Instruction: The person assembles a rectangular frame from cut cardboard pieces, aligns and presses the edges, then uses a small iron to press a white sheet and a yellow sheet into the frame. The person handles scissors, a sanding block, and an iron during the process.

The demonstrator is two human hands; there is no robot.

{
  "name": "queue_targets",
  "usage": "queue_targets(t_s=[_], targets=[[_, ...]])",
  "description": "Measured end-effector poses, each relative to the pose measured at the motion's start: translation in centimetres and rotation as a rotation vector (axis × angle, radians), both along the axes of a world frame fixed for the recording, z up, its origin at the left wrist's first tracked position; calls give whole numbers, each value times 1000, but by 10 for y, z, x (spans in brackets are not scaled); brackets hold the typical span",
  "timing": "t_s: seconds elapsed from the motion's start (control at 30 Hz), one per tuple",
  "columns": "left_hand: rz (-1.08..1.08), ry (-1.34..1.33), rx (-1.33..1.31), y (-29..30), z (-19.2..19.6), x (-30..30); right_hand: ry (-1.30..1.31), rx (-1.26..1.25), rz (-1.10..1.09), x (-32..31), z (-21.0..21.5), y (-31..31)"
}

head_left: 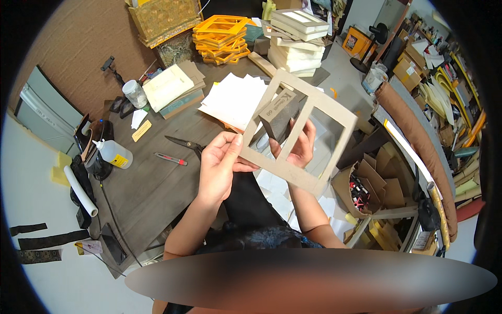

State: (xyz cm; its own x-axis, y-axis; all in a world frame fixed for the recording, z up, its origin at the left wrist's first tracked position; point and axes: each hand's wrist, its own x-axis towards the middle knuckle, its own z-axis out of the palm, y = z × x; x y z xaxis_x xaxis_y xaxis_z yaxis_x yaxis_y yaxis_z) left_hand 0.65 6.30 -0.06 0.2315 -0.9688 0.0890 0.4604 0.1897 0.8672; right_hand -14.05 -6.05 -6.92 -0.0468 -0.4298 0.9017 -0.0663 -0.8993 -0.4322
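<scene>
A grey-brown cardboard frame point(296, 131) with two rectangular windows is held up, tilted, over the near edge of the table. My left hand point(217, 162) pinches its left corner, thumb on the front face. Behind the frame, my right hand point(302, 149) is wrapped round a sanding block point(283, 111), a grey block with dark sides seen through the left window. Part of the block and some right fingers are hidden by the frame's bars. Left of my left hand lie black scissors point(183, 142) and a red-and-grey utility knife point(171, 158).
White paper sheets point(235, 99) lie just beyond the frame. Farther back rise stacks of orange frames point(222, 39) and cream frames point(297, 52). A white bottle point(115, 153) and a lidded jar point(135, 94) stand left. An open cardboard box point(346, 180) sits at right.
</scene>
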Motion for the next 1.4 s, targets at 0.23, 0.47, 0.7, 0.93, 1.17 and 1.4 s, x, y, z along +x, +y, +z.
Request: queue_targets(t_s=[0.23, 0.47, 0.7, 0.93, 1.17, 1.4], targets=[[-50, -33, -7, 2, 3, -4, 53, 99, 134, -12, -6, 4], [-56, -4, -31, 1, -1, -4, 75, 72, 126, -16, 0, -4], [-96, -1, -38, -2, -2, -3, 101, 90, 110, -18, 17, 0], [-5, -9, -69, -2, -3, -2, 108, 86, 203, -31, -22, -5], [57, -87, -120, -1, -3, -10, 5, 13, 241, -22, -14, -3], [166, -201, -170, 2, -3, -14, 100, 89, 54, -21, 1, 0]])
